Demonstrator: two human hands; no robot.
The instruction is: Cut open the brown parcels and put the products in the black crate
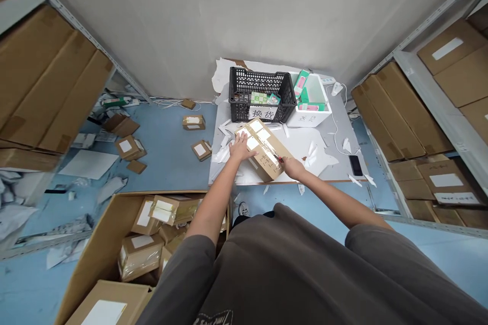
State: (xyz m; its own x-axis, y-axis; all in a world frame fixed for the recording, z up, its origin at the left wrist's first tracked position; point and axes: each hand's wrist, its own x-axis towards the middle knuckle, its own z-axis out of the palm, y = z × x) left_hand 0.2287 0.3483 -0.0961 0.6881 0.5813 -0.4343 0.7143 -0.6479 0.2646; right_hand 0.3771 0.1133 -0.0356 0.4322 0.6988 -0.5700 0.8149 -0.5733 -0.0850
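Note:
A taped cardboard box (263,155) with white labels and handwritten marks lies at an angle on the table (335,172). My left hand (241,148) rests on its upper left side with fingers spread. Closed around a small tool with a red part, probably a box cutter (280,159), my right hand (293,168) holds it against the tape seam on the box top. The tool's tip is too small to make out. Behind the box stands a black plastic crate (238,111) with small green and white packs inside.
Beside the crate is a white bin (308,121) with green and pink packages. A phone (355,165) lies at the table's right. Paper scraps litter the tabletop. A large carton (91,244) of parcels stands at lower left. Shelves of boxes (407,111) flank both sides.

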